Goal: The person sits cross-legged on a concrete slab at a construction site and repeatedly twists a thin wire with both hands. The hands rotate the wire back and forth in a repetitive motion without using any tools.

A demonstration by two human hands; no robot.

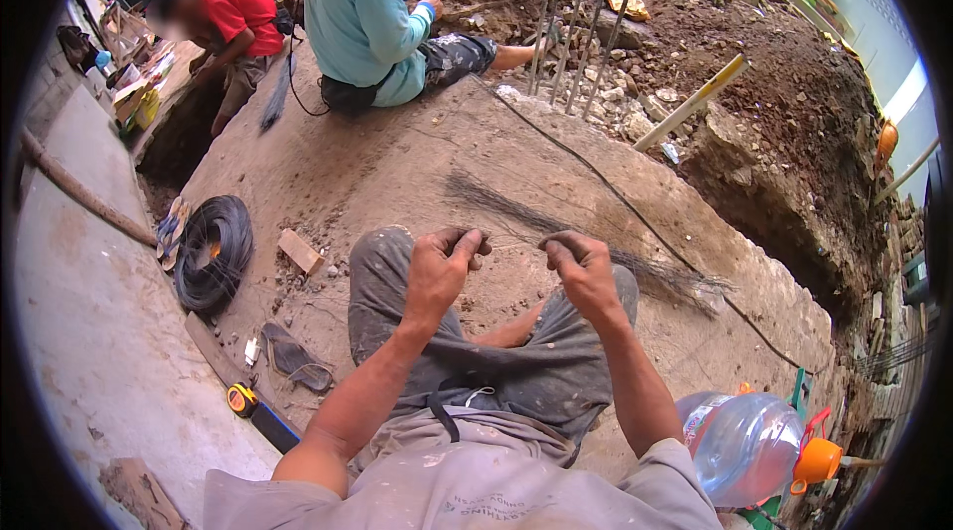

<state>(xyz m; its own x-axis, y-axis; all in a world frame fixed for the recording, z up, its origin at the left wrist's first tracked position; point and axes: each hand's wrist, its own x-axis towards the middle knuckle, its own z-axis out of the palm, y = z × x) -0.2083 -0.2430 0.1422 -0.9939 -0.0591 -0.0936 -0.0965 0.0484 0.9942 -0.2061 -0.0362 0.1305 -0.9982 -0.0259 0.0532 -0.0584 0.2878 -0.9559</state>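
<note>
Our left hand [443, 265] and right hand [585, 275] each have fingertips pressed together near the wire bundle [508, 206]; grip contents are indistinct.

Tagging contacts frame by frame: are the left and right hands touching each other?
Apart. The head view shows a plain gap between the left hand and the right hand, with ground visible between them.
</note>
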